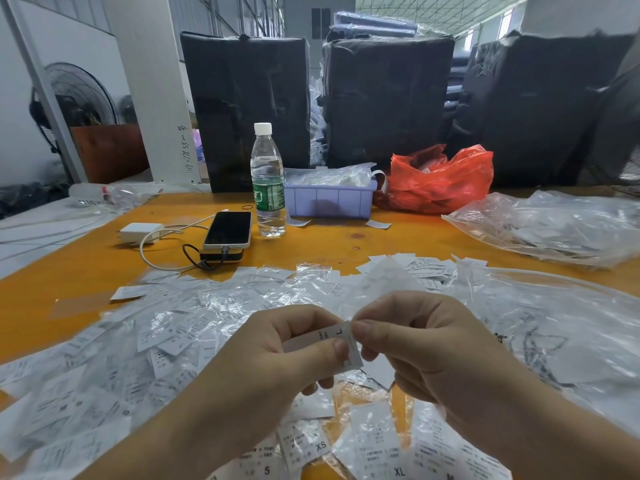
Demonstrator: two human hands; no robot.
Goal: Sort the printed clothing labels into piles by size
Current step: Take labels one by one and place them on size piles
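Observation:
A small white label printed "L" (333, 335) is held in front of me above the table. My left hand (291, 355) pinches it between thumb and fingers. My right hand (415, 344) pinches its right end with thumb and forefinger. Below the hands lie white labels marked XS (320, 445), S (266, 470) and XL (399, 471). Several more printed labels (162, 337) lie scattered over the orange table (69, 271), mixed with clear plastic sleeves (540, 317).
A phone (228, 230) on a power bank, a white charger (140, 232) with cable and a water bottle (267, 181) stand mid-table. Behind them are a purple bin (329, 200), a red plastic bag (440, 180), a clear bag (554, 226) of labels and black wrapped bales (388, 98).

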